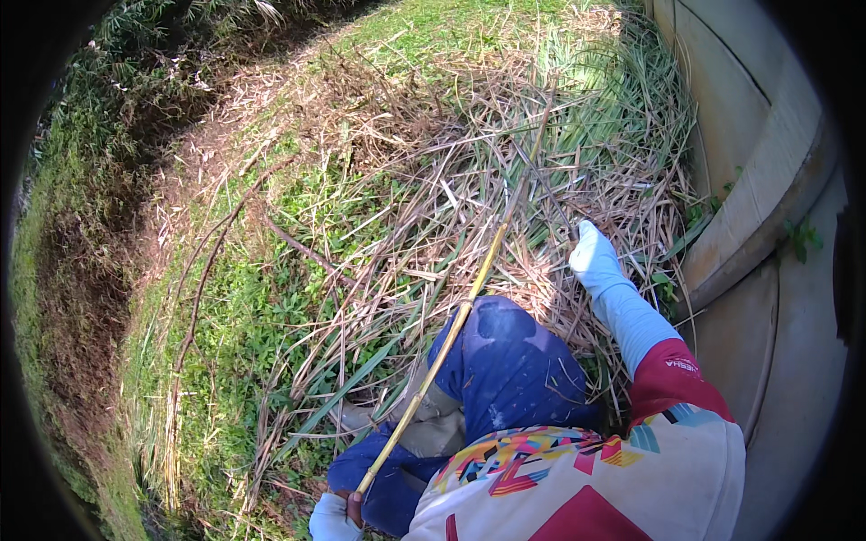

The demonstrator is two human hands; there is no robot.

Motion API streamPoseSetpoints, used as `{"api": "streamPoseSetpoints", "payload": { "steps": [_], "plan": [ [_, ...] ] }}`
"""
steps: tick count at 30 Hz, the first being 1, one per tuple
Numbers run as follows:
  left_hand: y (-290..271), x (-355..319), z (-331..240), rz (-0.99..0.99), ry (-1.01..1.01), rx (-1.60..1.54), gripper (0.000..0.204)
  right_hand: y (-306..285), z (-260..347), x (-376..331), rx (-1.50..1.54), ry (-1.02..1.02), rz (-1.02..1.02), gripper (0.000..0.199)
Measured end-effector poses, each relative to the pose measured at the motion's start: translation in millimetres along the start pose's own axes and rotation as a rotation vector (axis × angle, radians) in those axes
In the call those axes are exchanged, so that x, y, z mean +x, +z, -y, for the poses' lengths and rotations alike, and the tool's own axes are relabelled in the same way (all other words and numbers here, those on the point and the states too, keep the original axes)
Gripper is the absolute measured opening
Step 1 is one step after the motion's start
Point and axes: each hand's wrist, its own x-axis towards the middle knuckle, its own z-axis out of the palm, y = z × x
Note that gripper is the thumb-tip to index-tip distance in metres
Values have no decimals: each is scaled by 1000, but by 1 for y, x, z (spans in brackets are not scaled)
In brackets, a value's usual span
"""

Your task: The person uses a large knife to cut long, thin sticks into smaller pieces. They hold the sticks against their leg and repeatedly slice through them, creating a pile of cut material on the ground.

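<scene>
My left hand [336,516], in a pale blue glove, is closed around the near end of a long yellow bamboo stick [469,298] at the bottom of the head view. The stick runs up and to the right across my blue-trousered knee [505,361] into a heap of cut dry grass [505,180]. My right hand [593,255], also in a pale blue glove and sleeve, reaches forward into the heap and grips a thin dark stem [550,203] that slants up to the left.
A curved concrete wall [767,171] stands close on the right. Green ground plants [271,298] cover the slope to the left, with dark bare earth [81,298] beyond. Thin brown twigs [212,252] lie across the grass.
</scene>
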Motion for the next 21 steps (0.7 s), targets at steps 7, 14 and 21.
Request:
{"api": "streamPoseSetpoints", "payload": {
  "steps": [7,14,21],
  "plan": [
    [39,-4,33,260,-372,-812,16,-39,55,-83,-249,-328,303,21],
    [33,-29,27,325,-649,-1174,15,-40,-5,-40,-197,258,152,29],
    [81,62,14,785,-220,-915,61,-19,-23,-64,-113,247,153,25]
  ]
}}
